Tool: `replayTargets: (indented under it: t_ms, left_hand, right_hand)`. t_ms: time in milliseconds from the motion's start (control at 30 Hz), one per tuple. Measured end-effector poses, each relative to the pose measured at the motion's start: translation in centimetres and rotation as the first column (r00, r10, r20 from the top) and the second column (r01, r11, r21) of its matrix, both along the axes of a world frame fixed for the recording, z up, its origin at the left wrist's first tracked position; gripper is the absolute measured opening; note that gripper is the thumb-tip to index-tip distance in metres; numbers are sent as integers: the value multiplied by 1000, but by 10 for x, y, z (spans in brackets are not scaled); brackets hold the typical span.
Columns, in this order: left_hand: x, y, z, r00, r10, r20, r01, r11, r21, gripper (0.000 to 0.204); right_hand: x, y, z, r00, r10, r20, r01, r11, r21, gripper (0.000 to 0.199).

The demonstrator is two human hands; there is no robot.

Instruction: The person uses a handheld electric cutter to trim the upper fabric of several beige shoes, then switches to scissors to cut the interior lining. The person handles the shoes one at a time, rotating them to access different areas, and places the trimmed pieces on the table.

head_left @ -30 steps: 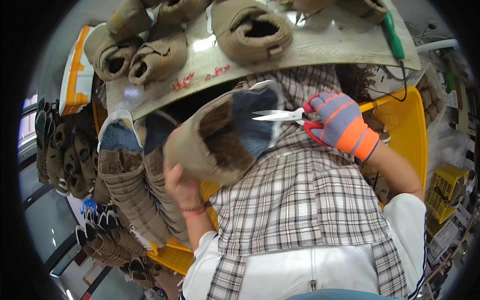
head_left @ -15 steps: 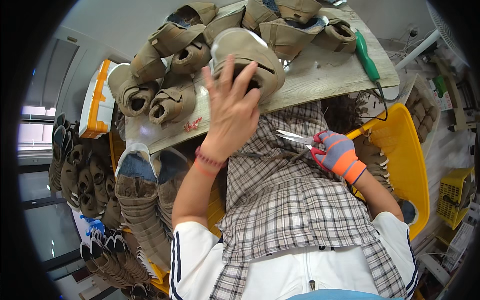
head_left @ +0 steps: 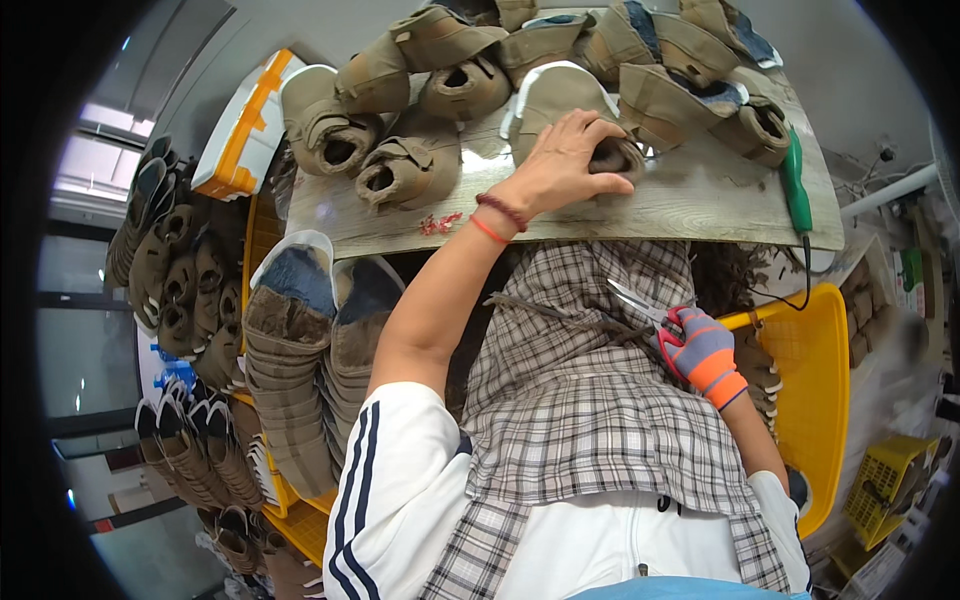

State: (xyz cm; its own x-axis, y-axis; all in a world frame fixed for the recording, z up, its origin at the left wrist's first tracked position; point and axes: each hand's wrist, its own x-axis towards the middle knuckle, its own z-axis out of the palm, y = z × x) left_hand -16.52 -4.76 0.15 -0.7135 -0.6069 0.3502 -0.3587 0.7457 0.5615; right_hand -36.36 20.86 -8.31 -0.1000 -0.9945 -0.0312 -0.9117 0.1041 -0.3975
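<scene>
1. Upper centre: the bare left hand spreads its fingers over a tan fabric shoe on the wooden table.
2. Right of centre: the gloved right hand is curled around metal scissors.

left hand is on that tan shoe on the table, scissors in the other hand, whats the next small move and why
Probably lift the left hand off the tan shoe and draw it back toward the lap. The shoe lies flat on the wooden table among the others, the palm only rests on it, and the gloved right hand holds the scissors low over the checked cloth.
</scene>
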Motion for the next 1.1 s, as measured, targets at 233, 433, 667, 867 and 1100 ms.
replayTargets:
  t_ms: [233,433,667,867,1100]
  left_hand:
    - [169,-19,-19,555,740,-380,-824,427,-373,20]
    - [260,-54,-29,563,825,49,-825,565,-30,24]
    - [268,23,50,663,747,49,-609,501,615,7]
    - [280,114,43,619,785,-26,-219,204,954,27]
    - [262,168,-93,606,792,-73,404,-228,886,31]
  right_hand:
    - [-8,5,-2,998,-28,-49,31,997,66,31]
    - [1,-4,0,999,52,-14,-53,998,-32,31]
    - [10,-3,36,993,59,98,-44,987,-153,31]
    - [23,-22,88,957,262,122,-216,929,-301,39]
    - [48,-48,98,891,450,-64,-444,831,-335,32]
